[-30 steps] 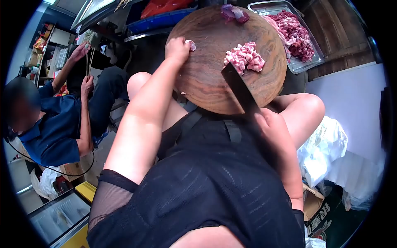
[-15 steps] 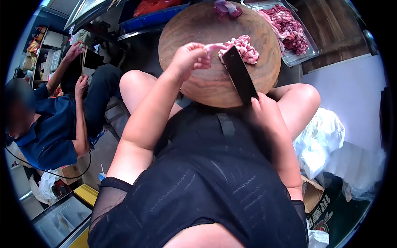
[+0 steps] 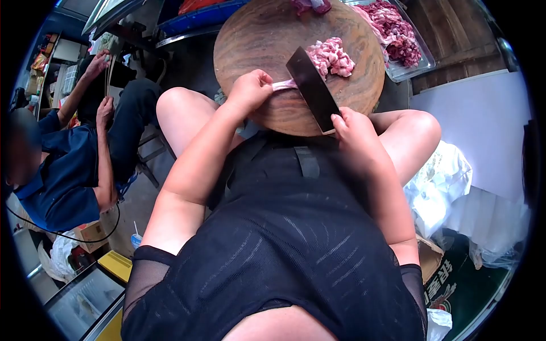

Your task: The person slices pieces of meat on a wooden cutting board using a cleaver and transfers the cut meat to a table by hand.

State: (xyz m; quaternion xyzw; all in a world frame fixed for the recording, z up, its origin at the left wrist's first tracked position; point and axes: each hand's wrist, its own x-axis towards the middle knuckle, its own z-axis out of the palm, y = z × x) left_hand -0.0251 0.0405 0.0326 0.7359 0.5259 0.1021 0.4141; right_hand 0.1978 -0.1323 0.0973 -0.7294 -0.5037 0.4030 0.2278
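Note:
My left hand (image 3: pixel 250 91) pinches the end of a thin pale strip of meat (image 3: pixel 283 85) low over a round wooden chopping block (image 3: pixel 244 45). The strip's other end runs up to the blade of a dark cleaver (image 3: pixel 313 88), which hides what lies beneath it. Closed around the cleaver's handle end is my right hand (image 3: pixel 354 129), at the block's near edge. Just beyond the blade sits a pile of pink and white chopped meat (image 3: pixel 331 57). A darker piece of meat (image 3: pixel 310 5) lies at the block's far edge.
Right of the block stands a clear tray (image 3: pixel 415 71) heaped with cut red meat (image 3: pixel 396 35). A blue crate (image 3: pixel 199 18) is beyond the block to the left. A seated person (image 3: pixel 68 159) at left holds thin sticks (image 3: pixel 107 79). White plastic bags (image 3: pixel 441 184) lie at right.
My left hand has lowered the strip from the air to the block, stretching it toward the cleaver. The blade now meets the strip, left of the pile. The view has shifted slightly.

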